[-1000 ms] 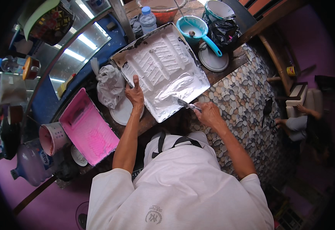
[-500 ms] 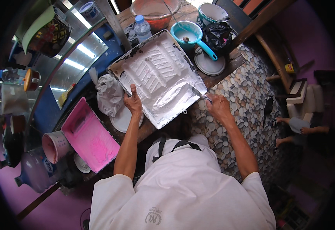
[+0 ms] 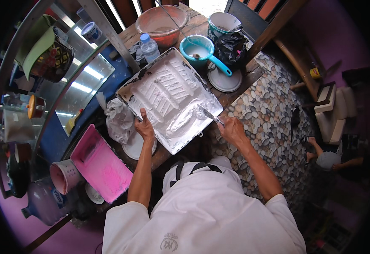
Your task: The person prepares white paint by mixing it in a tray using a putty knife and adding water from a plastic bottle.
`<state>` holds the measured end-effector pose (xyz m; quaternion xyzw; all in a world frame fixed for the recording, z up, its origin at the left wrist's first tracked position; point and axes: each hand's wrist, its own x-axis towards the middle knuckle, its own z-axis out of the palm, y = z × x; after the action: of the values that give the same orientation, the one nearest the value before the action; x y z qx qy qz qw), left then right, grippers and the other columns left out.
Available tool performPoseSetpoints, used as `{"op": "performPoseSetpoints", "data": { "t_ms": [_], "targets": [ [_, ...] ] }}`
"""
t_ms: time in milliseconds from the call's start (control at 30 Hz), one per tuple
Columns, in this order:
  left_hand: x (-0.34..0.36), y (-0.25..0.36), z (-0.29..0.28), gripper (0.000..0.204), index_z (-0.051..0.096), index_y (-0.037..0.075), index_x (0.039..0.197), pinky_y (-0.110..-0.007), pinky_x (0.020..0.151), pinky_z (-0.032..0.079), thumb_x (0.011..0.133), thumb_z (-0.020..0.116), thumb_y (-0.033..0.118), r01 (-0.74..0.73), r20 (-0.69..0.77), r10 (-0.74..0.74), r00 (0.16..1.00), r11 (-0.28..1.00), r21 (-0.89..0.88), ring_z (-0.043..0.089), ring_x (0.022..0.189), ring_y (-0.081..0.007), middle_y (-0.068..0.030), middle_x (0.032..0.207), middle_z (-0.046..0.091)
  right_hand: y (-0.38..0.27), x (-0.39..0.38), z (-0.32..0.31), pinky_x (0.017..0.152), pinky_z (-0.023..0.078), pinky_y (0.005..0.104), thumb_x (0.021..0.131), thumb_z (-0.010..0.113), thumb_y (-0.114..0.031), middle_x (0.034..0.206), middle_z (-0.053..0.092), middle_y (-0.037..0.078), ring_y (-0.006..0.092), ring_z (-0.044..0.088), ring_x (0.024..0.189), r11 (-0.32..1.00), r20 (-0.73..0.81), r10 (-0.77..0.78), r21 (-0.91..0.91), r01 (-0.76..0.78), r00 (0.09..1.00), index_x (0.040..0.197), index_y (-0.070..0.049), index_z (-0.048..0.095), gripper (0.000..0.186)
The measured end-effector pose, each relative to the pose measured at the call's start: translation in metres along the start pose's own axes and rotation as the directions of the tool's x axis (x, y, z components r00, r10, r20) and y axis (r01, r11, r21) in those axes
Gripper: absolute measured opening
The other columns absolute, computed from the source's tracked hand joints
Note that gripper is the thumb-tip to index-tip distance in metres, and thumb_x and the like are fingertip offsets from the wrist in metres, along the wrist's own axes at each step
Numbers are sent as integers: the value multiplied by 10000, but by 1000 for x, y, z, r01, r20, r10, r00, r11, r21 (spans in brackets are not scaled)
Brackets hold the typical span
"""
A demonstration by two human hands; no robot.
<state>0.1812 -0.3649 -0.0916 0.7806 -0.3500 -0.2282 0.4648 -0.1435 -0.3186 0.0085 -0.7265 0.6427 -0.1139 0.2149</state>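
Observation:
A white paint tray (image 3: 140, 76) with a ribbed floor and dark chipped patches along its walls lies tilted in front of me. Thick white paint (image 3: 184, 122) coats its inside, smoothest at the near end. My left hand (image 3: 145, 128) grips the tray's left edge, thumb over the rim and fingers hidden beneath. In my right hand (image 3: 233, 129), closed round the handle, is a putty knife (image 3: 210, 114). Its blade reaches over the right rim and touches the paint.
Beyond the tray stand a water bottle (image 3: 149, 50), an orange basin (image 3: 164, 39), a turquoise dipper (image 3: 196, 47) and a paint bucket (image 3: 221, 26). A pink tray (image 3: 101, 163) and a crumpled white bag (image 3: 119, 120) lie left. A person's leg (image 3: 314, 148) shows far right.
The putty knife has moved left and slightly farther into the tray with my right hand. My left hand keeps its hold; the whole view has shifted a little.

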Motion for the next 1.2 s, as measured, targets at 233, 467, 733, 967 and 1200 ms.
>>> {"op": "performPoseSetpoints", "data": {
  "t_ms": [233,467,733,967,1200],
  "targets": [
    [0,-3,7,815,597,-146,1025,-448,834,430,834,549,645,-3,-9,3,1000,1000,-6,582,869,-432,-310,943,630,17,8,17,584,501,493,851,482,-83,742,613,209,388,636,688,991,-163,-38,-135,16,986,814,-12,590,134],
    [-3,1,-3,818,607,-137,1015,-448,845,426,827,546,657,-42,-25,41,999,999,-29,581,872,-431,-304,948,634,-1,7,-3,582,507,486,870,490,-115,736,614,190,377,641,675,992,-145,-70,-116,53,987,840,-25,595,142],
    [-6,9,-6,798,621,-121,959,-442,820,444,825,547,662,-18,-14,18,1000,1000,-5,606,839,-387,-268,899,647,2,-4,4,597,513,491,865,498,-149,741,619,201,379,644,678,992,-123,-89,-97,77,988,839,-22,604,167],
    [-7,2,7,781,607,-116,842,-415,728,437,829,555,663,-36,-10,35,999,996,-78,513,688,-283,-217,737,616,32,-6,25,619,514,491,790,604,-169,743,634,228,412,636,694,990,-174,-59,-139,35,983,829,8,616,181],
    [-14,5,-8,793,619,-114,914,-436,789,443,840,520,669,-86,-37,84,996,995,-54,591,770,-354,-241,833,651,-24,-30,7,651,500,495,802,585,-153,753,631,238,417,623,703,994,-72,44,103,-36,996,860,-13,619,155]
  ]
}}
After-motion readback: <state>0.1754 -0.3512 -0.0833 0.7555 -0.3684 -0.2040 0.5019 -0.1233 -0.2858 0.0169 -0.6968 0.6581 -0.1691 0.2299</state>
